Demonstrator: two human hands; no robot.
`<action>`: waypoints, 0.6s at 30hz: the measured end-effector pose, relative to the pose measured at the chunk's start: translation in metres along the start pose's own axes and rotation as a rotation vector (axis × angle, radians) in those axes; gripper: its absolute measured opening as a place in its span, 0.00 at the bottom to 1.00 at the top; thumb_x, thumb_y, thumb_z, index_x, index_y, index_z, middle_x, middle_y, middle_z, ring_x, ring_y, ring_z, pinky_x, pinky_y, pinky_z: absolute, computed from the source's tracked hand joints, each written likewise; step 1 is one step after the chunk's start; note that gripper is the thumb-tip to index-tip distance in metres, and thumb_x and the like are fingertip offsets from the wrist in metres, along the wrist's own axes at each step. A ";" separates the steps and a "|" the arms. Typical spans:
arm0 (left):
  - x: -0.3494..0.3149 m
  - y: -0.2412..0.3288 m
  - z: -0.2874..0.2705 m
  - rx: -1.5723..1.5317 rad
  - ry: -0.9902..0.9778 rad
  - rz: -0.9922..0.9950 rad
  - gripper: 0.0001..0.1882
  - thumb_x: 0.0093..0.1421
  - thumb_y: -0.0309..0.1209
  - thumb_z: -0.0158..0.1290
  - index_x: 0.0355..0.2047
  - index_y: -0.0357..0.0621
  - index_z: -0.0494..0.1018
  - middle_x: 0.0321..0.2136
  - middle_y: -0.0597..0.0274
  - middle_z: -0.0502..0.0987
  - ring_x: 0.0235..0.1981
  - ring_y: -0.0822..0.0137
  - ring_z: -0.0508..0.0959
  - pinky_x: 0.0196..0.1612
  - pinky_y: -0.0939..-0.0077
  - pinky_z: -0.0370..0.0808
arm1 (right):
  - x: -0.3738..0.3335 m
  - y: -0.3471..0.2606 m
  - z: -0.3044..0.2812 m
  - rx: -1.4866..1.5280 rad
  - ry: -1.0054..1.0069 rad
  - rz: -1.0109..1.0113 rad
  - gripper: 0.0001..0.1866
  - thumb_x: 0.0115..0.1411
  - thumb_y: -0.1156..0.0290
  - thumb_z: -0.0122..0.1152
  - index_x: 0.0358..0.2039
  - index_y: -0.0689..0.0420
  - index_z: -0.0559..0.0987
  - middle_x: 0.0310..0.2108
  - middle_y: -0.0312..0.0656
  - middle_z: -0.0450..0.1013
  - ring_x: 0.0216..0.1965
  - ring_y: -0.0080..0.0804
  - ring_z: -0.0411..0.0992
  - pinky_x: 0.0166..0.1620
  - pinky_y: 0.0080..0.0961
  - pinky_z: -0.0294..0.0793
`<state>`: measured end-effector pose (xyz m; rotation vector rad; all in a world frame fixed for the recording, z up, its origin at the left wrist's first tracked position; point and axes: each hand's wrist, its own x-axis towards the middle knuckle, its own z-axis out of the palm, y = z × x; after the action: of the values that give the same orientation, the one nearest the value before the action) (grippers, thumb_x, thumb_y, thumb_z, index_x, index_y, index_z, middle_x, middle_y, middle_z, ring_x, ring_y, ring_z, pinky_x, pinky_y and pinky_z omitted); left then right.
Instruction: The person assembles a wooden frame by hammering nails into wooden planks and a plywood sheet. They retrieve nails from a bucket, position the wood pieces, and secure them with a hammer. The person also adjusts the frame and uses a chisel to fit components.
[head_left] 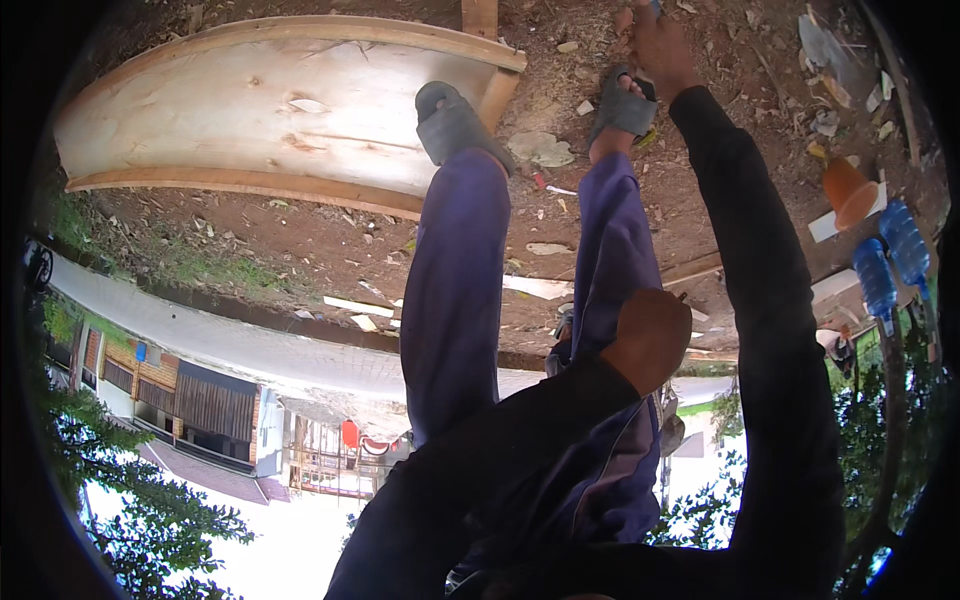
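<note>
Your right hand [662, 50] reaches down to the dirt ground [560, 55] at the top of the view, just beside the sandal [625, 105] on your right foot. Its fingers [624, 22] are partly cut off by the edge, and a small blue object [656, 6] shows right by them; you cannot tell from here whether they grip it. Your left hand [655, 340] lies bent across the front of your right trouser leg [612, 235], with its fingers mostly hidden, so whether they are curled or spread cannot be told. The wooden panel [250, 110], a pale sheet edged with strips of timber, lies on the ground to your left, and your left sandal [448, 125] is planted on its near right end. Wood scraps and dry leaves litter the soil around your feet. Over to your right sit an orange bucket [850, 195] and two blue bottles [876, 280], near each other. A paved road [200, 320] and a brick building [190, 385] appear beyond, upside down.
</note>
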<state>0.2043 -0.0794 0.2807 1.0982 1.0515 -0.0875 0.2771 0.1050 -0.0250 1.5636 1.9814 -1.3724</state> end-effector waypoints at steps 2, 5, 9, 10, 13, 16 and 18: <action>0.003 -0.004 0.000 -0.041 0.021 -0.015 0.07 0.55 0.27 0.56 0.31 0.44 0.83 0.29 0.57 0.82 0.34 0.59 0.84 0.35 0.67 0.79 | -0.036 -0.053 -0.010 0.025 -0.430 0.242 0.28 0.69 0.47 0.50 0.24 0.60 0.75 0.18 0.38 0.68 0.18 0.26 0.68 0.26 0.30 0.69; -0.001 -0.002 -0.002 -0.048 0.004 -0.035 0.06 0.55 0.28 0.55 0.31 0.45 0.82 0.28 0.57 0.82 0.33 0.59 0.84 0.33 0.66 0.78 | -0.035 -0.063 -0.050 0.224 -0.408 0.223 0.30 0.68 0.42 0.47 0.25 0.57 0.74 0.18 0.36 0.67 0.18 0.23 0.67 0.23 0.27 0.66; -0.004 0.001 -0.002 0.002 0.021 0.027 0.06 0.55 0.28 0.55 0.28 0.46 0.82 0.28 0.57 0.82 0.32 0.59 0.83 0.31 0.64 0.76 | 0.032 -0.049 -0.092 0.635 0.525 0.215 0.27 0.71 0.50 0.43 0.21 0.57 0.71 0.13 0.35 0.64 0.14 0.34 0.67 0.22 0.36 0.63; -0.004 -0.002 0.000 -0.009 0.055 0.043 0.06 0.55 0.28 0.55 0.28 0.46 0.82 0.28 0.57 0.82 0.32 0.59 0.83 0.31 0.64 0.76 | 0.026 -0.043 -0.072 0.509 0.392 0.176 0.27 0.70 0.49 0.44 0.22 0.57 0.72 0.14 0.35 0.65 0.15 0.32 0.67 0.22 0.34 0.64; -0.004 -0.008 0.011 -0.025 0.136 0.154 0.06 0.54 0.28 0.55 0.27 0.46 0.82 0.27 0.56 0.82 0.32 0.58 0.84 0.32 0.64 0.77 | -0.045 -0.004 0.025 0.120 0.018 0.071 0.28 0.69 0.45 0.47 0.24 0.58 0.72 0.18 0.36 0.68 0.19 0.26 0.70 0.22 0.28 0.66; 0.004 -0.010 0.009 -0.047 0.012 -0.007 0.06 0.53 0.28 0.56 0.28 0.45 0.83 0.28 0.55 0.82 0.33 0.57 0.84 0.34 0.65 0.79 | -0.064 -0.059 -0.008 0.006 -0.401 0.170 0.24 0.70 0.52 0.47 0.30 0.62 0.76 0.23 0.44 0.73 0.26 0.36 0.74 0.28 0.31 0.71; 0.000 -0.012 0.005 -0.042 0.053 -0.002 0.06 0.53 0.27 0.56 0.28 0.45 0.83 0.29 0.54 0.83 0.34 0.57 0.84 0.35 0.65 0.80 | -0.062 -0.063 -0.031 0.108 -0.328 0.099 0.26 0.70 0.51 0.47 0.27 0.62 0.74 0.21 0.42 0.71 0.23 0.34 0.72 0.26 0.31 0.70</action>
<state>0.2009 -0.0895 0.2725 1.0660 1.0974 -0.0380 0.2568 0.0935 0.0653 1.3538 1.6406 -1.6002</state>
